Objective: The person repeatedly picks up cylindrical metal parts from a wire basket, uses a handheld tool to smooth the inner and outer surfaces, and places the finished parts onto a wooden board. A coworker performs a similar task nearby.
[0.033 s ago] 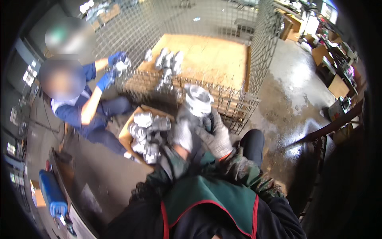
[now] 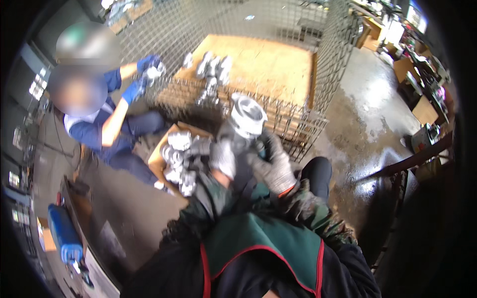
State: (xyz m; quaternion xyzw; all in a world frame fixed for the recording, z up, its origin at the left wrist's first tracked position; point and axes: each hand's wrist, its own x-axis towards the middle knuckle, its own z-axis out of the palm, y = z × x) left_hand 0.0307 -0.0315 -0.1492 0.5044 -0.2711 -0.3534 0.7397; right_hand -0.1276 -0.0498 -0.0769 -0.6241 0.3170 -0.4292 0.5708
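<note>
A silver metal pipe fitting point(image 2: 248, 117) with a round, ringed open end stands up in front of me, tilted slightly. My left hand point(image 2: 222, 158), in a grey work glove, is closed at its lower left side; motion smears those fingers. On its lower right, my right hand point(image 2: 278, 166), gloved too, curls its fingers against it. The fitting's lower end is hidden between the gloves. Left of my hands, a cardboard box point(image 2: 155, 161) holds several similar metal fittings point(image 2: 176, 156).
A wire mesh cage point(image 2: 335, 64) with a wooden board point(image 2: 263, 62) inside lies ahead, several metal fittings point(image 2: 213, 67) at its near left corner. A co-worker in blue gloves point(image 2: 133, 92) sits at left, handling a metal piece. A blue cylindrical object point(image 2: 64, 233) is at lower left.
The fitting and my hands shift very slightly within the picture, as does the whole scene. The hold on the fitting looks the same.
</note>
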